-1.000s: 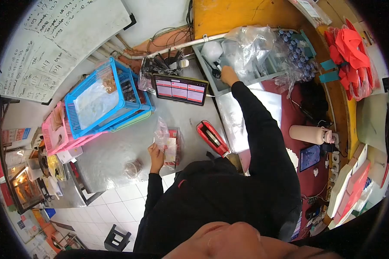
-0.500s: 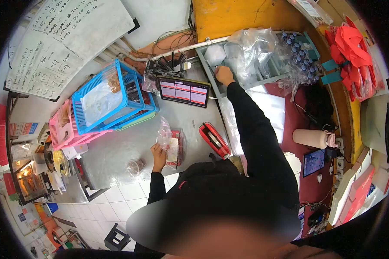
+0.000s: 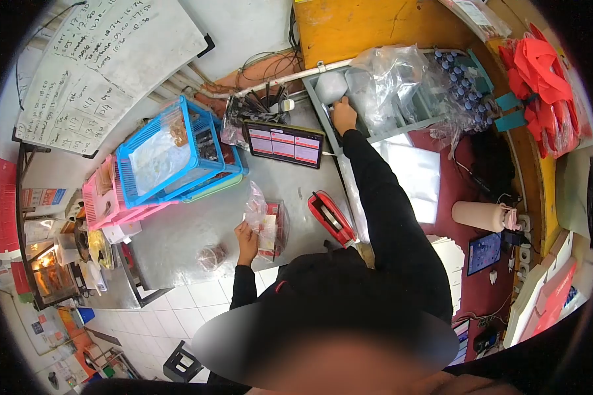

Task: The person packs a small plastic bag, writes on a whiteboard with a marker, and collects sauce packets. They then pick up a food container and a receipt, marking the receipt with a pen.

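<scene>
My left hand (image 3: 246, 242) is closed on a clear plastic bag (image 3: 256, 209), its open end standing up above the steel table. Beneath the bag lies a red and white packet (image 3: 273, 230), partly covered. Off to the left of that hand sits a small clear bag with brown contents (image 3: 211, 257). My right hand (image 3: 344, 117) reaches into the left compartment of a grey divided tray (image 3: 375, 137), just below a white rounded item (image 3: 331, 87). Its fingers are curled, and whatever they hold is hidden.
A tablet (image 3: 283, 143) stands behind a red tape dispenser (image 3: 332, 218). Blue baskets (image 3: 158, 197) and a pink basket (image 3: 105, 209) are stacked at left. Clear plastic sheets (image 3: 412, 174) lie under my right arm. A pink bottle (image 3: 479, 215) stands farther right.
The whole view has shifted slightly right and down. My right hand has turned a little within the tray compartment. The left hand keeps its grip on the plastic bag.
</scene>
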Available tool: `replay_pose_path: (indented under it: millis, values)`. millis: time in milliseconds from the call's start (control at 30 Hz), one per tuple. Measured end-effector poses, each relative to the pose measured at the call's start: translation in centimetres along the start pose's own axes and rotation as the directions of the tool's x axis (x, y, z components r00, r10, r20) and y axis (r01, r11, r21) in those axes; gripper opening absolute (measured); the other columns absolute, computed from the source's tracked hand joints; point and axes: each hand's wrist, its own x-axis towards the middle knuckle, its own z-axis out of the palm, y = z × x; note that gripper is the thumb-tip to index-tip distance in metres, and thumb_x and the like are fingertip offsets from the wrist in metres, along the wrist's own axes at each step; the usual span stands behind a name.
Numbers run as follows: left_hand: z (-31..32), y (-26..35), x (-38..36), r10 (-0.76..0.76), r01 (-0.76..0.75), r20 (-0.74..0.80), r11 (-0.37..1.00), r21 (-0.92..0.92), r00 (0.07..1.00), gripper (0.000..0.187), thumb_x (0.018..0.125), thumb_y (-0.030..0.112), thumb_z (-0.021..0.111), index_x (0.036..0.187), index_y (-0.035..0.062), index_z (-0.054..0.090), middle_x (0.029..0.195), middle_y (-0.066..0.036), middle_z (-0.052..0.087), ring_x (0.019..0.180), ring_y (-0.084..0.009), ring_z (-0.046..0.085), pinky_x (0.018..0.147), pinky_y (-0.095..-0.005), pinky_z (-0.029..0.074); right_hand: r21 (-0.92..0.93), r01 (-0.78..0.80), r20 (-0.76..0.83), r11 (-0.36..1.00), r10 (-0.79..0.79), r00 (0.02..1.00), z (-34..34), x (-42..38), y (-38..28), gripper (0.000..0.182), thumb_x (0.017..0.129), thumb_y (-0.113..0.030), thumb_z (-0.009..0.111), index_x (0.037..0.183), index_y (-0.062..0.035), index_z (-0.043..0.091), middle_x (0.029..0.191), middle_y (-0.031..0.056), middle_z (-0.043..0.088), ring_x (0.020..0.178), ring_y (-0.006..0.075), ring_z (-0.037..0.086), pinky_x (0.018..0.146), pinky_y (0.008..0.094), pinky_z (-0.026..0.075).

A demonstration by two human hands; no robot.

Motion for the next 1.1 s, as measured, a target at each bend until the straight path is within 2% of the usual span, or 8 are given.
replay_pose_path:
  millis: [400, 533, 667, 767, 867, 933, 1067, 1100]
  values:
    - [-0.3, 1.1, 0.2, 0.037, -0.037, -0.007, 0.999, 0.009, 0.999, 0.028, 0.077, 0.004, 0.05, 0.102, 0.007, 0.062, 0.112, -0.008, 0.057, 0.107, -0.0268, 0.041, 0.095, -0.0364, 0.026, -0.138, 0.13, -0.125, 0.982, -0.148, 0.981, 1.6, 0.1, 0.0, 0.011, 0.079, -0.011, 0.054, 0.074, -0.0044, 0.061, 0.091, 0.0132, 0.052, 0.07, 0.0294, 0.064, 0.058, 0.0401, 0.053]
    - [-0.2, 0.0, -0.1, 0.0, 0.001, -0.006, 0.999, 0.032, 1.0, 0.027, 0.075, 0.003, 0.049, 0.099, 0.0047, 0.061, 0.106, -0.011, 0.057, 0.105, -0.0286, 0.042, 0.093, -0.0383, 0.028, -0.204, 0.154, 0.005, 0.967, -0.157, 0.988, 1.7, 0.1, 0.3, 0.013, 0.083, -0.014, 0.051, 0.082, -0.0049, 0.061, 0.094, 0.0131, 0.053, 0.068, 0.0275, 0.064, 0.054, 0.0397, 0.053]
    - [-0.2, -1.8, 0.3, 0.322, -0.304, -0.067, 0.932, 0.2, 0.944, 0.018, 0.089, 0.016, 0.053, 0.083, 0.0, 0.06, 0.086, -0.015, 0.053, 0.089, -0.0305, 0.047, 0.083, -0.0419, 0.035, -0.011, 0.096, -0.075, 0.995, -0.097, 0.992, 2.8, 0.0, 0.2, 0.014, 0.08, -0.014, 0.051, 0.082, -0.0028, 0.06, 0.081, 0.0167, 0.06, 0.07, 0.0321, 0.064, 0.057, 0.0452, 0.051]
    - [0.0, -1.4, 0.6, 0.183, -0.179, -0.035, 0.978, 0.112, 0.982, 0.024, 0.091, 0.018, 0.052, 0.083, -0.0019, 0.061, 0.084, -0.015, 0.054, 0.084, -0.0287, 0.049, 0.083, -0.0403, 0.036, -0.22, 0.132, -0.086, 0.967, -0.154, 0.984, 2.8, -0.2, -0.3, 0.015, 0.076, -0.015, 0.055, 0.075, -0.0049, 0.067, 0.079, 0.0134, 0.062, 0.071, 0.0263, 0.065, 0.055, 0.0388, 0.053]
    - [-0.5, -0.6, 0.4, 0.127, -0.128, -0.04, 0.991, -0.023, 0.991, 0.027, 0.092, 0.02, 0.051, 0.086, -0.0035, 0.063, 0.082, -0.014, 0.055, 0.08, -0.0278, 0.051, 0.079, -0.0398, 0.038, -0.102, -0.022, -0.087, 0.995, 0.013, 0.996, 2.9, 0.4, -0.6, 0.018, 0.077, -0.019, 0.057, 0.076, -0.005, 0.068, 0.081, 0.0151, 0.062, 0.067, 0.0271, 0.066, 0.055, 0.0375, 0.053]
    - [-1.0, -2.1, 0.6, -0.104, 0.107, 0.081, 0.994, -0.028, 0.991, 0.028, 0.092, 0.024, 0.051, 0.1, 0.001, 0.063, 0.104, -0.016, 0.055, 0.104, -0.0337, 0.042, 0.092, -0.0405, 0.032, -0.093, -0.036, -0.052, 0.995, 0.031, 0.998, 1.6, 0.0, -0.8, 0.022, 0.078, -0.022, 0.057, 0.081, -0.0027, 0.068, 0.083, 0.0177, 0.063, 0.068, 0.0281, 0.067, 0.052, 0.0389, 0.052]
    - [-1.5, -0.8, 0.7, 0.032, -0.041, 0.155, 0.998, 0.057, 0.987, 0.035, 0.094, 0.03, 0.046, 0.099, 0.0017, 0.064, 0.101, -0.017, 0.057, 0.104, -0.0334, 0.043, 0.091, -0.0415, 0.032, -0.064, -0.138, -0.025, 0.988, 0.136, 0.99, 3.7, 0.6, -0.6, 0.023, 0.079, -0.014, 0.054, 0.086, 0.0052, 0.064, 0.08, 0.0187, 0.064, 0.063, 0.026, 0.066, 0.05, 0.0399, 0.05]
    - [-0.7, -0.4, 0.4, 0.093, -0.094, 0.014, 0.974, 0.205, 0.996, 0.034, 0.094, 0.028, 0.044, 0.098, 0.0017, 0.065, 0.101, -0.017, 0.058, 0.105, -0.0339, 0.043, 0.092, -0.0425, 0.031, -0.112, -0.045, -0.077, 0.993, 0.036, 0.996, 3.2, 0.2, -0.2, 0.024, 0.078, -0.014, 0.054, 0.087, 0.0064, 0.064, 0.075, 0.0178, 0.063, 0.061, 0.026, 0.065, 0.05, 0.0405, 0.05]
